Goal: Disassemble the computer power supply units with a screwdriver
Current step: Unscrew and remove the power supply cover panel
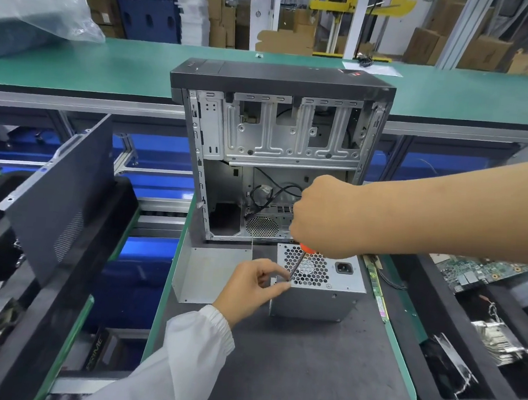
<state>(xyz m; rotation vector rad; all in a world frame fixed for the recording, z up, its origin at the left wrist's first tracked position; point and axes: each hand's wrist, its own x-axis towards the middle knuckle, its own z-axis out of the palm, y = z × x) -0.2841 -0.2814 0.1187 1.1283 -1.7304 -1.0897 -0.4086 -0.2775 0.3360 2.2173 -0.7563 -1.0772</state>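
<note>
Head view: grey power supply unit (pixel 315 295) sits on the dark mat (pixel 299 362), just in front of the open computer case (pixel 276 156). The unit's honeycomb fan grille (pixel 309 269) and power socket (pixel 344 267) face up. The unit's top face runs longer left-right across the mat, with a plain side wall toward the camera.

Right hand (pixel 325 218) is fisted round the orange handle of the screwdriver (pixel 298 262), arm coming in from the right. Shaft slants down and left, its tip at the near-left corner of the grille face. Left hand (pixel 250 289) in a white sleeve (pixel 192 353) pinches thumb and forefinger at that same corner, right by the shaft tip; other fingers loosely curled. Whether a screw is pinched there cannot be told.

A flat grey metal plate (pixel 211 272) lies on the mat left of the unit, touching or nearly so. The case stands upright behind, open side to the camera, cables inside. Open mat in front of the unit, toward the camera. The mat's green edge runs close on the right, with a thin green strip board (pixel 379 293) lying along it.

A dark case side panel (pixel 65 195) leans in the black tray on the left. Black tray on the right holds a circuit board (pixel 480 271) and silver bags.
</note>
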